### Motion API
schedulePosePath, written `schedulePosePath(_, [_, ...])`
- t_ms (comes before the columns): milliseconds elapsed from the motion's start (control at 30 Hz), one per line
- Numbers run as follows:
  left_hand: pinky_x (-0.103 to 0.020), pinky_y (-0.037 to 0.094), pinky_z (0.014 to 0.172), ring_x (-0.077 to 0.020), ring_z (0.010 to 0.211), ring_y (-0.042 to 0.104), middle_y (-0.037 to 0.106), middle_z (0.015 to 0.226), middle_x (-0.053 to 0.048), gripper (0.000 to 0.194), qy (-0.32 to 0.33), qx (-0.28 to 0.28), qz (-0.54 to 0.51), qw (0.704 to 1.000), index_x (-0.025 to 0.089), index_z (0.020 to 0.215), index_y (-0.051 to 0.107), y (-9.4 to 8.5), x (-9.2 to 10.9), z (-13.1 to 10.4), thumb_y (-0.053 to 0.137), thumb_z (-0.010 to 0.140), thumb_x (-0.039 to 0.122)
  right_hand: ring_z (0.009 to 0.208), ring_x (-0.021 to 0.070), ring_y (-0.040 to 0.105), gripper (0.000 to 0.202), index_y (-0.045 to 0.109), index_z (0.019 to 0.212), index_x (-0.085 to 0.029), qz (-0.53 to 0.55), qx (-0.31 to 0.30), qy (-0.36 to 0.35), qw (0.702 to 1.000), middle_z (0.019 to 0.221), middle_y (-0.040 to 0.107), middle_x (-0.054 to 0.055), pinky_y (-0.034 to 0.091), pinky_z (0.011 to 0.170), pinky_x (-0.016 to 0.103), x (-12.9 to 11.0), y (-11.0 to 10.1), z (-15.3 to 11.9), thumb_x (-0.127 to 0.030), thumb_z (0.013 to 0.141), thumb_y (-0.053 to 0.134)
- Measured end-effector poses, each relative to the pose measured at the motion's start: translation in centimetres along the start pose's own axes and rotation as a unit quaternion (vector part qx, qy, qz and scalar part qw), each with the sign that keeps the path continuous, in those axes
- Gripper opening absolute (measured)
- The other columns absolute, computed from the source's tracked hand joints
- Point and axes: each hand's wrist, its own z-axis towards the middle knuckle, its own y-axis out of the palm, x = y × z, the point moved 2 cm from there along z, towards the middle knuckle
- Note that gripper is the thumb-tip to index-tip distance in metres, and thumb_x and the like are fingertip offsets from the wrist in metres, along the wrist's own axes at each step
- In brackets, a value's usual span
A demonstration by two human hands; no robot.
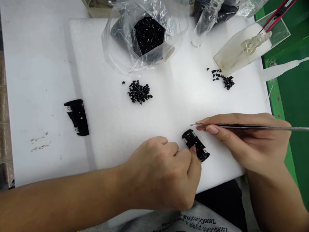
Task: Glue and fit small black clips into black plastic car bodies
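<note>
My left hand [166, 170] is closed, its fingers gripping the lower edge of a small black plastic part [193, 141] shaped like a toy car chassis. Just up and right of that part, my right hand [251, 138] pinches a pair of thin metal tweezers [241, 126]. The fine tips point left, above the part and apart from it. A loose pile of tiny black pieces [139, 92] lies up and left of the hands. Another small pile [228, 82] sits at the upper right. A second black chassis-like part [78, 117] rests at the left.
A clear plastic bag [116, 58] of black pieces stands open at the back of the white foam sheet [106, 129]. A clear bottle [205, 22] lies right of it. A translucent holder [231, 54] with red-handled tweezers [280, 14] stands at the upper right, near a white nozzle [280, 70].
</note>
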Motion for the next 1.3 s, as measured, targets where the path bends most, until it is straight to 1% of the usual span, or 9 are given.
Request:
schedulePosePath(67, [-0.037,0.037,0.037,-0.0163,0.048,0.051,0.057,0.061,0.001,0.007,-0.002,0.000,-0.002,1.000,0.012,0.092,0.082,0.09,-0.01,-0.01,0.076,0.095,0.016,0.081,0.0217,0.083,0.014,0.087,0.108,-0.030,0.016,-0.010,-0.015,1.000,0.101,0.086,0.001,0.070,0.066,0.031,0.28,-0.13,0.31,-0.024,0.095,0.086])
schedulePosePath(167, [-0.037,0.039,0.037,-0.0173,0.049,0.054,0.060,0.063,0.000,0.013,0.008,-0.003,-0.004,1.000,0.010,0.101,0.083,0.24,0.00,0.04,0.077,0.096,0.020,0.087,0.0239,0.083,0.022,0.087,0.112,-0.030,0.015,-0.020,-0.039,0.999,0.107,0.086,0.002,0.071,0.073,0.037,0.54,-0.16,0.12,-0.019,0.094,0.086])
schedulePosePath(300, [-0.036,0.038,0.036,-0.0172,0.047,0.054,0.059,0.062,0.000,0.015,0.007,-0.001,0.000,1.000,0.009,0.099,0.083,0.33,0.20,0.18,0.079,0.095,0.023,0.093,0.0271,0.083,0.031,0.086,0.117,-0.032,0.018,-0.034,-0.065,0.997,0.110,0.085,0.001,0.071,0.076,0.042,0.70,-0.12,-0.19,-0.013,0.092,0.086])
schedulePosePath(400, [-0.036,0.039,0.036,-0.0178,0.047,0.055,0.060,0.061,0.000,0.014,-0.004,0.001,0.003,1.000,0.010,0.096,0.083,0.36,0.44,0.32,0.080,0.094,0.023,0.094,0.0264,0.083,0.034,0.086,0.117,-0.031,0.033,-0.036,-0.071,0.996,0.111,0.085,0.001,0.070,0.075,0.042,0.84,-0.16,-0.18,-0.010,0.091,0.085])
schedulePosePath(533, [-0.036,0.038,0.035,-0.0180,0.046,0.055,0.060,0.061,0.000,0.015,0.002,0.012,0.009,1.000,0.010,0.096,0.083,0.41,0.58,0.45,0.081,0.093,0.024,0.096,0.0248,0.083,0.033,0.086,0.118,-0.028,0.044,-0.034,-0.074,0.996,0.112,0.085,0.001,0.069,0.076,0.040,0.94,-0.12,-0.20,-0.009,0.090,0.086])
schedulePosePath(767, [-0.036,0.040,0.035,-0.0181,0.047,0.055,0.060,0.061,0.001,0.014,-0.005,0.003,0.000,1.000,0.010,0.095,0.082,0.45,0.36,0.54,0.082,0.092,0.023,0.095,0.0234,0.083,0.032,0.086,0.116,-0.026,0.062,-0.038,-0.081,0.994,0.110,0.085,0.001,0.070,0.075,0.039,0.86,0.08,-0.22,-0.008,0.089,0.087])
schedulePosePath(900, [-0.037,0.040,0.035,-0.0183,0.048,0.056,0.059,0.061,0.001,0.014,-0.006,-0.002,0.001,1.000,0.010,0.095,0.082,0.42,0.42,0.48,0.080,0.094,0.024,0.094,0.0246,0.083,0.035,0.086,0.118,-0.028,0.051,-0.036,-0.082,0.995,0.111,0.085,0.001,0.070,0.074,0.040,0.82,-0.03,-0.28,-0.009,0.089,0.087])
schedulePosePath(1100, [-0.038,0.041,0.036,-0.0187,0.048,0.055,0.059,0.062,0.001,0.012,-0.008,-0.009,-0.004,1.000,0.011,0.096,0.082,0.40,0.42,0.27,0.079,0.094,0.023,0.090,0.0268,0.084,0.038,0.085,0.120,-0.035,0.015,-0.012,-0.067,0.998,0.110,0.085,-0.001,0.071,0.072,0.043,0.63,-0.39,-0.55,-0.012,0.090,0.087])
schedulePosePath(1300, [-0.038,0.041,0.036,-0.0189,0.048,0.057,0.060,0.062,0.001,0.012,-0.008,-0.011,-0.003,1.000,0.011,0.096,0.082,0.46,0.34,0.28,0.079,0.094,0.023,0.091,0.0279,0.084,0.040,0.085,0.120,-0.035,0.033,-0.024,-0.076,0.996,0.111,0.085,0.000,0.072,0.072,0.043,0.70,-0.07,-0.32,-0.009,0.089,0.086])
